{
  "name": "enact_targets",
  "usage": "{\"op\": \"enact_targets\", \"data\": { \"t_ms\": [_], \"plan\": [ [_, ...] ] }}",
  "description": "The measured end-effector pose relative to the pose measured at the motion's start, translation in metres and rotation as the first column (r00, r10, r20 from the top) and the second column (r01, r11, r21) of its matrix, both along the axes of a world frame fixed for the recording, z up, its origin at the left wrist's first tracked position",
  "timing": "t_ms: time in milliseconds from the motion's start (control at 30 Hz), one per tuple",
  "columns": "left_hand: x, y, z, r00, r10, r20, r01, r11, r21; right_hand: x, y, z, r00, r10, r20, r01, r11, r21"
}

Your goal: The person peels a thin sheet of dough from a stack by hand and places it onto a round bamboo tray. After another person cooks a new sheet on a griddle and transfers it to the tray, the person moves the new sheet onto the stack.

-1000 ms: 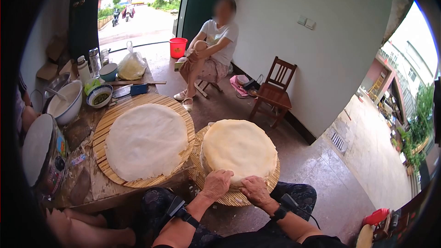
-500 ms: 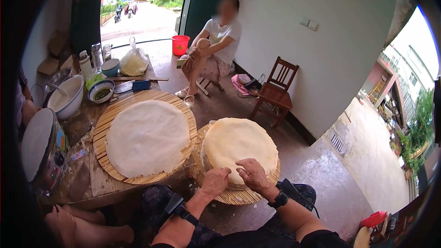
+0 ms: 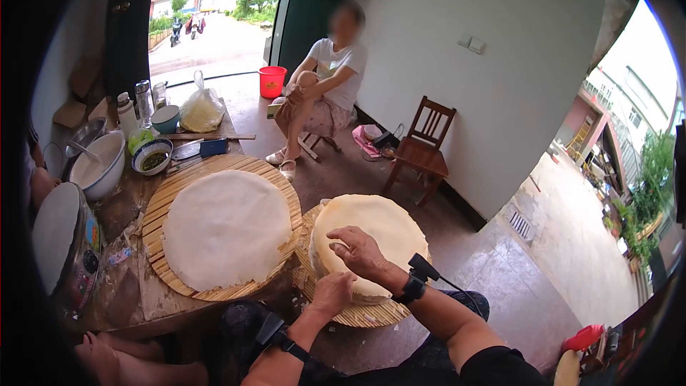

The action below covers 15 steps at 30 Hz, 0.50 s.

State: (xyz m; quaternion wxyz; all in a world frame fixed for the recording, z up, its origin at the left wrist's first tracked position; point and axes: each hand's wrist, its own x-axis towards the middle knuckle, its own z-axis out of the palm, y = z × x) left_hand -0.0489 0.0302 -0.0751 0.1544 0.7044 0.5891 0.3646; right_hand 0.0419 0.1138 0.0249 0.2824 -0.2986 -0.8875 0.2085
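Note:
A thick stack of thin round flatbreads [image 3: 386,221] lies in front of me on a round slatted mat [image 3: 382,318]. My left hand [image 3: 333,294] is closed at the stack's near left edge; its curled fingers hide whatever they may pinch. Over the top of the stack is my right hand [image 3: 362,254], fingers partly stretched and apart, with nothing visible in them. To the left, a single pale flatbread [image 3: 225,229] covers most of a second slatted mat [image 3: 161,271] on the table.
A round griddle [image 3: 57,243] stands at the table's left, below a batter bowl [image 3: 103,164]. Behind the mat are a sauce bowl [image 3: 151,159], a cleaver [image 3: 204,149] and a plastic bag [image 3: 202,111]. A person [image 3: 332,75] sits near the doorway; a wooden chair [image 3: 423,146] stands by the wall.
My right hand has moved left across the stack and its fingers have stretched out. My left hand stays closed near the edge, slightly lower in view. The whole view has shifted a little.

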Motion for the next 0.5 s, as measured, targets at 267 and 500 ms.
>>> {"op": "enact_targets", "data": {
  "t_ms": [267,500],
  "plan": [
    [-0.002,-0.001,0.001,1.0,-0.003,-0.01,0.002,1.0,-0.016,-0.003,-0.005,-0.011,0.999,0.012,0.032,-0.012,1.0,0.025],
    [-0.002,0.0,-0.002,0.999,0.029,0.025,-0.028,0.999,-0.046,-0.007,-0.008,-0.017,0.999,0.013,0.035,-0.014,0.999,0.044]
  ]
}}
